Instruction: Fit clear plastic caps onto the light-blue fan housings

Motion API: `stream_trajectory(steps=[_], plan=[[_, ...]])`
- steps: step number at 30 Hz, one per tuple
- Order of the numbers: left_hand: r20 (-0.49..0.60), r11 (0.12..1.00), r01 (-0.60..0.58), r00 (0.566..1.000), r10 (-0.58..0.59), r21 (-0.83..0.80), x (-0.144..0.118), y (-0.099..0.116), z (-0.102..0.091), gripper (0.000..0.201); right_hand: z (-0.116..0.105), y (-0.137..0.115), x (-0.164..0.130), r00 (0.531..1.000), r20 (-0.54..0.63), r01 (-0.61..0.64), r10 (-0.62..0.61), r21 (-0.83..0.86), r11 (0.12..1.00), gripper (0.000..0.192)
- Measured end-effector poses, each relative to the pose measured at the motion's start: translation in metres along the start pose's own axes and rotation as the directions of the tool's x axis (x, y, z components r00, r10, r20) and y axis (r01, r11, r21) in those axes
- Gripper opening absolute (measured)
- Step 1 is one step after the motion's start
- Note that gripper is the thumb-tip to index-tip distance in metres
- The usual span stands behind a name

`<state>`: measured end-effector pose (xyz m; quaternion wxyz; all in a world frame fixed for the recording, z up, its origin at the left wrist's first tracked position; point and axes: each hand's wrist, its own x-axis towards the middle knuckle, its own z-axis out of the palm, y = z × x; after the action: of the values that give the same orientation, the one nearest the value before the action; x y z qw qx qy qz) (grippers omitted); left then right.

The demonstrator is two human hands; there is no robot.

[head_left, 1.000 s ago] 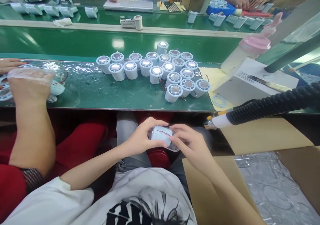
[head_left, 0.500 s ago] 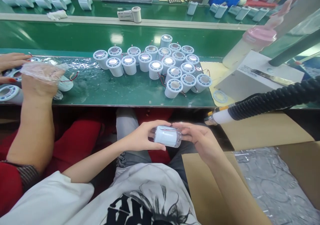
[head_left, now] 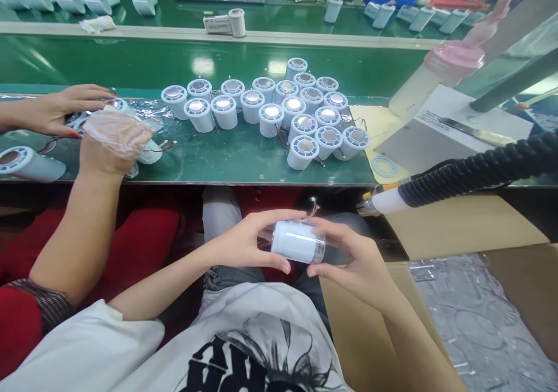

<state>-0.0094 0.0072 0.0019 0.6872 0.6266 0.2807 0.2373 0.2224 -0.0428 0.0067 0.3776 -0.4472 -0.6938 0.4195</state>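
Above my lap, a white plastic cylinder [head_left: 294,241] lies on its side, with a clear plastic sleeve around it that reaches past its right end. My left hand [head_left: 248,240] grips its left end between thumb and fingers. At the right end, my right hand [head_left: 349,255] holds the sleeve, fingers on top and thumb below. Thin wires [head_left: 314,207] with a small connector stick up from the cylinder's far side. On the bench ahead, several similar white cylinders [head_left: 303,152] stand upright in a cluster, silvery discs in their tops.
A cardboard box [head_left: 364,328] of clear plastic pieces [head_left: 479,322] stands open at my right. Above it, a black ribbed hose [head_left: 471,168] with a nozzle crosses in. A pink-capped bottle [head_left: 414,81] stands behind. At left, a co-worker's hands [head_left: 115,133] handle cylinders on the bench.
My right thumb has come down below the sleeve's end, and the hand has closed around it. The cylinder has shifted slightly right; its wires now stand up. The co-worker's hands have moved right.
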Motion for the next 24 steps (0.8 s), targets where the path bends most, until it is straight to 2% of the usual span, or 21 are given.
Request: stream_trajectory(steps=[5, 11, 18, 24], plan=[[0.009, 0.995, -0.08, 0.997, 0.08, 0.058, -0.003, 0.002, 0.0, 0.081, 0.0, -0.009, 0.002, 0.987, 0.04, -0.163, 0.158, 0.182, 0.97, 0.049], [0.003, 0.986, -0.104, 0.994, 0.105, 0.131, -0.005, 0.005, -0.001, 0.081, 0.0, -0.015, 0.006, 0.961, 0.078, -0.278, 0.267, 0.315, 0.908, 0.045], [0.029, 0.964, -0.137, 0.991, 0.134, 0.228, -0.007, 0.006, -0.003, 0.081, 0.002, -0.016, 0.007, 0.901, 0.151, -0.43, 0.408, 0.44, 0.788, 0.044], [0.051, 0.936, -0.212, 0.977, 0.206, 0.279, -0.007, 0.005, -0.004, 0.082, 0.006, -0.018, 0.01, 0.857, 0.178, -0.5, 0.484, 0.513, 0.698, 0.044]])
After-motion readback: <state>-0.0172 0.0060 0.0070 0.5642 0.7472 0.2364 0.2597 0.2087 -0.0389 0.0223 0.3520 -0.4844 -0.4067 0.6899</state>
